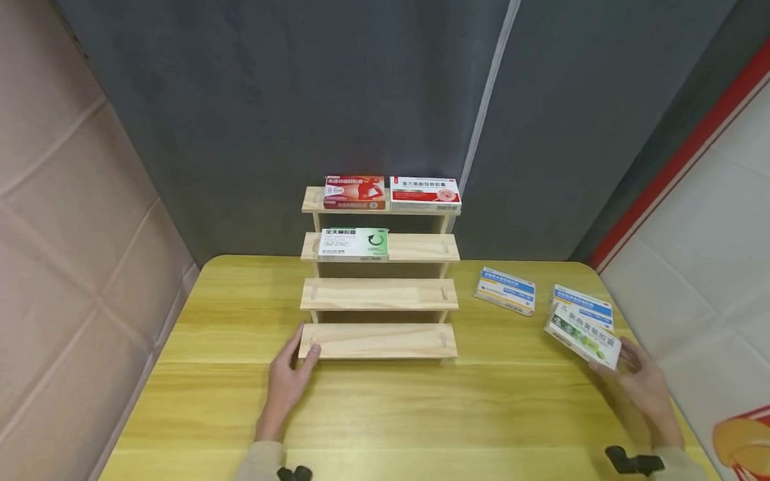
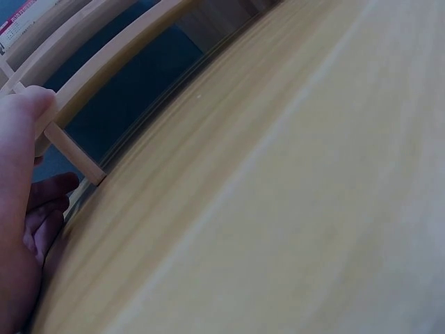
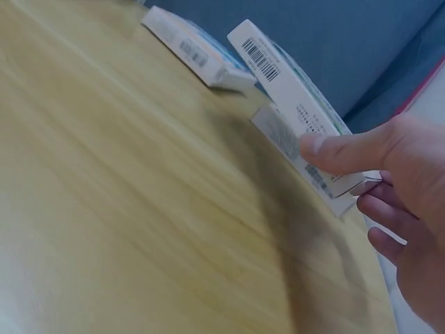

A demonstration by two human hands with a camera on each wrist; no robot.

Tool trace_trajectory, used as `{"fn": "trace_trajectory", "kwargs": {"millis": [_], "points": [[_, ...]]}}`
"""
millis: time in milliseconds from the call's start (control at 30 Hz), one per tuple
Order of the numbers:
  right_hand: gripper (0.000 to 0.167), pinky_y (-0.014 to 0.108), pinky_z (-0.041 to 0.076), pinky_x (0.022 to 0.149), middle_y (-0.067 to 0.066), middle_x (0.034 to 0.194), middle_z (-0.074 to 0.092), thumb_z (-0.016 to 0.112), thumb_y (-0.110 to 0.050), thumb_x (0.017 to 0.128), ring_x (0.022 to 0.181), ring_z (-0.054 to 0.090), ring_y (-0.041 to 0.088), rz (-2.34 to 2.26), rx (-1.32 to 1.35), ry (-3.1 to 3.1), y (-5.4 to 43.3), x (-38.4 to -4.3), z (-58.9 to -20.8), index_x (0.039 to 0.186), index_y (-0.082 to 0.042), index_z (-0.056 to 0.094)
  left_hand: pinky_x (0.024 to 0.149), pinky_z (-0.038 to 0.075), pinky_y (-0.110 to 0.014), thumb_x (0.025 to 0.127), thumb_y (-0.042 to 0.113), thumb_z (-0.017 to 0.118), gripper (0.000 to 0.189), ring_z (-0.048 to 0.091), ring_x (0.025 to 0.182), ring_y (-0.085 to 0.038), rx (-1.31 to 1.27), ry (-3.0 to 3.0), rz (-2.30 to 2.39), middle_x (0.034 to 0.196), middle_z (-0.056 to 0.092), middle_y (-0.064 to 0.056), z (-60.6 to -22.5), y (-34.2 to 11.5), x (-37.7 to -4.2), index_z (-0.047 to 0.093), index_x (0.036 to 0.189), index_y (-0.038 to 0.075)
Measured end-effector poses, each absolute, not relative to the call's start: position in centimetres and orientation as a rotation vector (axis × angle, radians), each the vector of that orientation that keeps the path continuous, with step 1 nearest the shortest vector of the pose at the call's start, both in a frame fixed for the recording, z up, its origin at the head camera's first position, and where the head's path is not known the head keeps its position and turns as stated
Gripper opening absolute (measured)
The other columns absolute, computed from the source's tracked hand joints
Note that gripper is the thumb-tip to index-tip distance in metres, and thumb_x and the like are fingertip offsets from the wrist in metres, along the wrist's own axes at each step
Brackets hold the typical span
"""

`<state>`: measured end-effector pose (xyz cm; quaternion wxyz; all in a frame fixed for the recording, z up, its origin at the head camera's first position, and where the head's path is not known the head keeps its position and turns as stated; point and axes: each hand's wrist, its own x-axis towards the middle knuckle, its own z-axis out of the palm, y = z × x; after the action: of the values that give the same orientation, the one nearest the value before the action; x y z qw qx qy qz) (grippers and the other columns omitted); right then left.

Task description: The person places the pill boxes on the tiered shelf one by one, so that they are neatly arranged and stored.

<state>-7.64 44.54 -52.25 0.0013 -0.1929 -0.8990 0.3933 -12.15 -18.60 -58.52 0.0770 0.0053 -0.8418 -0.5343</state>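
Note:
My right hand pinches a white and green medicine box by its near end, thumb on the side printed with small text. The box is tilted and held above a blue and white medicine box, partly covering it. At the left end of the lowest step of a wooden stepped rack, my left hand grips the board, its thumb on the front edge and the other fingers around the side.
Another blue and white box lies right of the rack. A red box and a white and red box stand on the top step. On the second step sits a white and green box. A dark panel rises behind the table.

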Motion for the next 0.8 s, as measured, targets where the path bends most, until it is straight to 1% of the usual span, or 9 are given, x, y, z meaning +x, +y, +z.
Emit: {"fn": "trace_trajectory", "kwargs": {"millis": [167, 233, 300, 400, 467, 600, 633, 700, 800], "points": [[0.101, 0.067, 0.035, 0.114, 0.036, 0.158, 0.029, 0.077, -0.036, 0.091, 0.138, 0.037, 0.055, 1.225, -0.598, -2.765, 43.4, -8.3, -51.5, 0.16, 0.002, 0.014, 0.124, 0.027, -0.059, 0.101, 0.044, 0.061, 0.064, 0.034, 0.15, -0.04, 0.03, -2.532, -1.613, 0.162, 0.038, -0.012, -58.4, -18.7, -12.0, 0.037, 0.158, 0.027], [0.099, 0.059, 0.038, 0.115, 0.034, 0.158, 0.032, 0.077, -0.037, 0.091, 0.138, 0.039, 0.052, 1.202, -0.585, -2.761, 42.9, -8.5, -51.2, 0.16, 0.002, 0.018, 0.124, 0.027, -0.06, 0.101, 0.045, 0.061, 0.064, 0.033, 0.15, -0.04, 0.03, -2.535, -1.621, 0.162, 0.037, -0.012, -58.4, -18.7, -12.0, 0.036, 0.158, 0.028], [0.096, 0.047, 0.041, 0.117, 0.032, 0.158, 0.034, 0.077, -0.037, 0.091, 0.138, 0.04, 0.049, 1.197, -0.564, -2.75, 42.4, -8.6, -50.9, 0.16, 0.001, 0.022, 0.125, 0.026, -0.059, 0.101, 0.046, 0.061, 0.065, 0.033, 0.15, -0.04, 0.036, -2.533, -1.627, 0.162, 0.037, -0.011, -58.3, -18.7, -12.0, 0.037, 0.158, 0.028], [0.093, 0.031, 0.043, 0.113, 0.03, 0.158, 0.037, 0.077, -0.037, 0.091, 0.137, 0.041, 0.043, 1.197, -0.556, -2.739, 42.0, -8.7, -50.6, 0.159, -0.001, 0.026, 0.125, 0.027, -0.059, 0.1, 0.045, 0.061, 0.065, 0.034, 0.15, -0.039, 0.036, -2.532, -1.625, 0.162, 0.037, -0.011, -58.3, -18.7, -12.0, 0.037, 0.158, 0.027], [0.093, 0.032, 0.043, 0.113, 0.03, 0.158, 0.036, 0.077, -0.036, 0.091, 0.136, 0.041, 0.042, 1.211, -0.556, -2.725, 41.8, -8.8, -50.5, 0.159, -0.001, 0.026, 0.124, 0.027, -0.059, 0.1, 0.045, 0.062, 0.065, 0.034, 0.15, -0.04, 0.032, -2.53, -1.622, 0.162, 0.037, -0.012, -58.3, -18.7, -12.0, 0.037, 0.158, 0.026], [0.094, 0.055, 0.039, 0.117, 0.03, 0.16, 0.032, 0.076, -0.037, 0.091, 0.138, 0.039, 0.046, 1.248, -0.59, -2.691, 41.5, -9.1, -50.3, 0.16, -0.002, 0.022, 0.124, 0.027, -0.059, 0.1, 0.044, 0.062, 0.065, 0.035, 0.149, -0.04, 0.029, -2.527, -1.618, 0.162, 0.038, -0.012, -58.3, -18.6, -12.1, 0.038, 0.158, 0.025], [0.094, 0.056, 0.038, 0.117, 0.03, 0.16, 0.032, 0.076, -0.037, 0.091, 0.138, 0.039, 0.045, 1.252, -0.599, -2.677, 41.4, -9.2, -50.2, 0.16, -0.002, 0.022, 0.124, 0.027, -0.059, 0.1, 0.044, 0.062, 0.065, 0.035, 0.149, -0.04, 0.029, -2.526, -1.618, 0.162, 0.038, -0.012, -58.3, -18.6, -12.1, 0.038, 0.158, 0.025], [0.092, 0.048, 0.04, 0.118, 0.027, 0.16, 0.035, 0.077, -0.035, 0.091, 0.139, 0.042, 0.039, 1.248, -0.609, -2.64, 41.1, -9.4, -50.1, 0.16, -0.003, 0.025, 0.124, 0.027, -0.059, 0.1, 0.044, 0.062, 0.065, 0.034, 0.15, -0.039, 0.029, -2.523, -1.619, 0.162, 0.038, -0.011, -58.4, -18.6, -12.1, 0.038, 0.158, 0.025], [0.088, 0.02, 0.044, 0.112, 0.024, 0.157, 0.042, 0.08, -0.03, 0.089, 0.133, 0.05, 0.017, 1.217, -0.601, -2.575, 40.5, -9.6, -49.9, 0.158, -0.006, 0.032, 0.124, 0.027, -0.059, 0.101, 0.043, 0.062, 0.065, 0.034, 0.15, -0.04, 0.018, -2.519, -1.62, 0.162, 0.037, -0.012, -58.5, -18.7, -12.1, 0.038, 0.158, 0.024]]}}
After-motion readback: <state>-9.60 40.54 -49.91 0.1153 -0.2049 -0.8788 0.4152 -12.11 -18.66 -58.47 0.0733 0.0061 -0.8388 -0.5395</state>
